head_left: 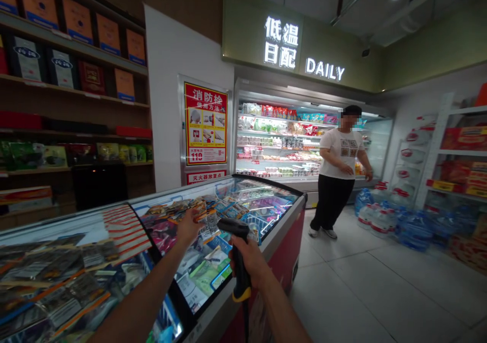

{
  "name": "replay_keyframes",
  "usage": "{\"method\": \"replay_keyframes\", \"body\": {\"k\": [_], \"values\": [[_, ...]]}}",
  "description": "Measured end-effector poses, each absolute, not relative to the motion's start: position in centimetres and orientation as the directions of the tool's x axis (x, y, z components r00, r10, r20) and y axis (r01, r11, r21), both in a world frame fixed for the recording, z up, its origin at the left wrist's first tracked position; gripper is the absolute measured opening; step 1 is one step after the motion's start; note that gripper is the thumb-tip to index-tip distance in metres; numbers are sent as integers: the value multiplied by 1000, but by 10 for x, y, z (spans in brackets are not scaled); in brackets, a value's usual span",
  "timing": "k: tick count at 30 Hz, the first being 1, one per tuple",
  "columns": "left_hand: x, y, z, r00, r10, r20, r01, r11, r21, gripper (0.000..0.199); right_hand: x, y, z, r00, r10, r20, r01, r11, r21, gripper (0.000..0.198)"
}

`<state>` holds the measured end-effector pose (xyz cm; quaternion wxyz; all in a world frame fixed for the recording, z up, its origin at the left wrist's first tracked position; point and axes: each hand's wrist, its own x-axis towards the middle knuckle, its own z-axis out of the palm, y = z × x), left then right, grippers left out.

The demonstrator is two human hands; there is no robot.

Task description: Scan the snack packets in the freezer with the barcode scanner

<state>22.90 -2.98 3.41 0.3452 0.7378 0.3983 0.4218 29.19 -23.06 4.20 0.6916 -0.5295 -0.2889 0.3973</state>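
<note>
My right hand (251, 258) is wrapped round the handle of a black and yellow barcode scanner (233, 226), whose cord hangs down below. The scanner's head points left, toward my other hand. With my left hand (189, 226) I grip the edge of a small packet (207, 220) with orange edges and printed text, held above the chest freezer (266, 251). Many similar flat packets (63, 295) lie on the freezer's glass top at the left. Through the glass show blue baskets (220, 244) and bagged goods. The fingertips of my left hand are partly hidden.
A person (342, 165) in a white T-shirt stands beyond the freezer, before a lit refrigerated display (277, 145). Large water bottles (416, 229) stand on the floor at right, beside shelving (449, 152). Wall shelves (72, 71) with boxes rise at left.
</note>
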Motion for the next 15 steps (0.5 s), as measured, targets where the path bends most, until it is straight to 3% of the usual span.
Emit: {"method": "replay_keyframes", "body": {"k": [15], "values": [[226,-32,29,394,849,352,416,-507,755,48,288,-226,35,509,857,-80,-250,58,-966,35]]}}
